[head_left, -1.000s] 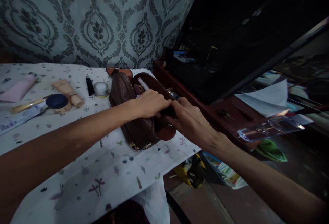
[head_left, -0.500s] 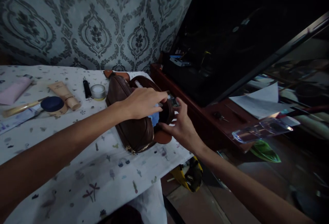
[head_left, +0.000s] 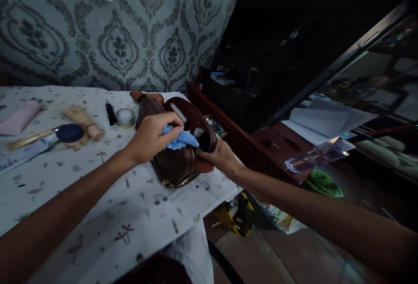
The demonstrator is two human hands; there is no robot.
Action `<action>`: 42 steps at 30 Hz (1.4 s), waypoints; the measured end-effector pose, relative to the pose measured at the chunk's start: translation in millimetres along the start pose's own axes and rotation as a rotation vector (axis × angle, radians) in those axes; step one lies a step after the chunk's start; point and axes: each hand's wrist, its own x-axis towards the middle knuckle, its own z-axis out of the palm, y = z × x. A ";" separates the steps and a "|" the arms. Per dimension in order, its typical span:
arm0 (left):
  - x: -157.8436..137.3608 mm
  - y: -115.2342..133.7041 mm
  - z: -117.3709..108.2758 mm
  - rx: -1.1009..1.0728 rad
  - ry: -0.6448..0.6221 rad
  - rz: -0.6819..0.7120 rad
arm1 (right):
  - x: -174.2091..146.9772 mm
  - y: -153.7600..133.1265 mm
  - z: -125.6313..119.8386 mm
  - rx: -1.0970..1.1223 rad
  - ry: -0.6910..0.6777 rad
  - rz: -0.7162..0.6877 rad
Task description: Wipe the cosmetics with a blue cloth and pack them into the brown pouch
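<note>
A brown leather zip bag (head_left: 173,168) lies unzipped on the table with its lid folded toward the right. Pinched in my left hand (head_left: 150,138) is a fluffy blue cloth (head_left: 183,140), held over the bag's mouth. My right hand (head_left: 222,155) grips the bag's right rim, thumb on the inside and the other fingers hidden behind it. A white tube-like item (head_left: 178,112) shows inside the bag, and darker contents beside it are hard to make out.
Left of the bag sit a small jar (head_left: 125,118), a black tube (head_left: 111,113), a beige tube (head_left: 84,121), a round dark-lidded compact (head_left: 70,133), a brush (head_left: 31,139) and a pink tube (head_left: 21,116). A large black screen (head_left: 277,58) stands on the cabinet at right, near keys (head_left: 271,143).
My left hand has drawn the blue cloth up out of the bag and back to the left. My right hand has closed onto the bag's rim.
</note>
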 end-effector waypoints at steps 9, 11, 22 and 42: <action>-21.0 5.3 -8.7 0.076 0.039 0.034 | -0.1 0.6 -0.9 -0.025 0.022 0.016; -31.2 6.2 -13.4 0.124 0.015 -0.008 | -1.0 2.3 -1.0 -0.004 0.014 -0.017; -35.5 19.4 -6.0 0.417 -0.363 0.009 | -17.4 -6.4 -27.8 -0.090 0.213 -0.289; -67.8 14.3 0.0 0.231 -0.202 -0.033 | 46.6 -70.1 -20.1 -0.932 -0.294 -0.927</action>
